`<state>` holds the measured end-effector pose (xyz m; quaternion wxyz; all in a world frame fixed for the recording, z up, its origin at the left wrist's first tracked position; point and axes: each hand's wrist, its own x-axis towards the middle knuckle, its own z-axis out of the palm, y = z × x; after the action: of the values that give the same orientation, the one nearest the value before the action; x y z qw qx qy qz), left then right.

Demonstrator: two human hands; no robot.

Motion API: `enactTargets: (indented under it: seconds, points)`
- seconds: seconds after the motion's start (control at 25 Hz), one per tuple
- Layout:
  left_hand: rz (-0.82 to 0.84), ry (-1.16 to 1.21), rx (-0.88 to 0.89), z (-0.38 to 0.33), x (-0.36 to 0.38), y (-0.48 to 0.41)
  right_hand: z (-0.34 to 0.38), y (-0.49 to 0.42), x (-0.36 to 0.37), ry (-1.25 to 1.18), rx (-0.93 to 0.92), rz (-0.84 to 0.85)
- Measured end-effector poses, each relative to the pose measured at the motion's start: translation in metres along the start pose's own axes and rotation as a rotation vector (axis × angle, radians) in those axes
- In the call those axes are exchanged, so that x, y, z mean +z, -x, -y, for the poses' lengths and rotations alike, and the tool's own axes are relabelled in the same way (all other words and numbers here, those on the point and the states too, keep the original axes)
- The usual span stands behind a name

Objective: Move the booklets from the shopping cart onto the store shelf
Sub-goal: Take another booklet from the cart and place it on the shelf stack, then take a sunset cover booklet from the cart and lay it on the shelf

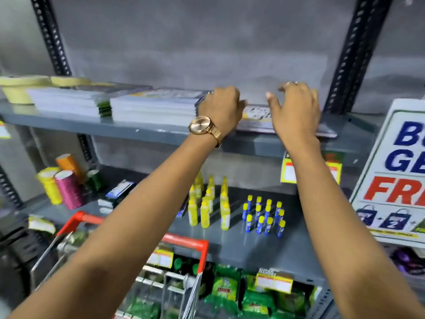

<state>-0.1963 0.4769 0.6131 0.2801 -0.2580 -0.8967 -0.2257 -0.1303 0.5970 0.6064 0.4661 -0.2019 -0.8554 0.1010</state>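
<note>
A booklet [256,113] with a yellow and white cover lies flat on the upper grey shelf [147,132], its near right corner [327,134] jutting over the front edge. My left hand [220,107], with a gold watch on the wrist, curls its fingers on the booklet's left edge. My right hand [296,111] is over the booklet's right part, fingers spread and lifted. Two stacks of booklets [154,104] [66,100] sit further left on the same shelf. The shopping cart [184,240], with a red handle, stands below my arms; its contents are blurred.
Rolls of pale tape [23,88] sit at the shelf's far left. The shelf below holds yellow bottles [207,203], blue glue sticks [264,217] and coloured thread spools [62,185]. A white promotional sign [395,171] leans at the right. Green packets [230,293] fill the bottom shelf.
</note>
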Motion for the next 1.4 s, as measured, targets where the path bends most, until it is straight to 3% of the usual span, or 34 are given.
enactTargets:
  seconds: [0.08, 0.16, 0.24, 0.32, 0.36, 0.44, 0.52, 0.56, 0.68, 0.8, 0.88, 1.12, 1.28, 1.4]
  points:
    - [-0.138, 0.017, 0.039, 0.039, -0.02, 0.055, 0.047, 0.066, 0.007, -0.395, -0.12, -0.033]
    - [-0.181, 0.024, 0.049, 0.089, -0.027, 0.113, 0.084, 0.136, 0.024, -0.728, -0.107, 0.099]
    - [-0.103, 0.017, -0.042, 0.155, -0.017, 0.188, 0.121, 0.222, 0.062, -0.924, 0.018, 0.344]
    - [0.065, 0.026, -0.218, 0.222, 0.001, 0.288, 0.146, 0.327, 0.103, -0.985, 0.263, 0.712]
    - [0.164, 0.036, -0.29, 0.238, 0.015, 0.314, 0.147, 0.357, 0.125, -0.995, 0.41, 0.864]
    - [0.395, 0.007, -0.57, 0.311, 0.041, 0.44, 0.188, 0.484, 0.166, -0.851, 0.746, 1.338]
    - [0.576, 0.021, -0.697, 0.326, 0.071, 0.5, 0.176, 0.523, 0.188, -0.67, 1.004, 1.544]
    - [0.695, 0.038, -0.788, 0.339, 0.085, 0.539, 0.178, 0.558, 0.201, -0.56, 1.07, 1.652]
    - [1.059, 0.087, -1.023, 0.369, 0.139, 0.642, 0.169, 0.635, 0.225, -0.275, 1.025, 1.94]
    - [1.131, 0.107, -1.176, 0.376, 0.18, 0.699, 0.15, 0.679, 0.231, -0.128, 1.208, 1.969]
    - [1.096, 0.059, -1.218, 0.377, 0.201, 0.719, 0.135, 0.701, 0.233, -0.015, 1.117, 1.965]
    - [1.12, -0.133, -1.11, 0.369, 0.215, 0.711, 0.111, 0.722, 0.23, 0.144, 1.336, 1.892]
    - [1.13, -0.037, -1.172, 0.379, 0.207, 0.698, 0.081, 0.742, 0.247, 0.203, 1.178, 1.932]
    - [1.104, 0.118, -1.23, 0.362, 0.207, 0.696, 0.069, 0.751, 0.249, 0.232, 1.17, 1.951]
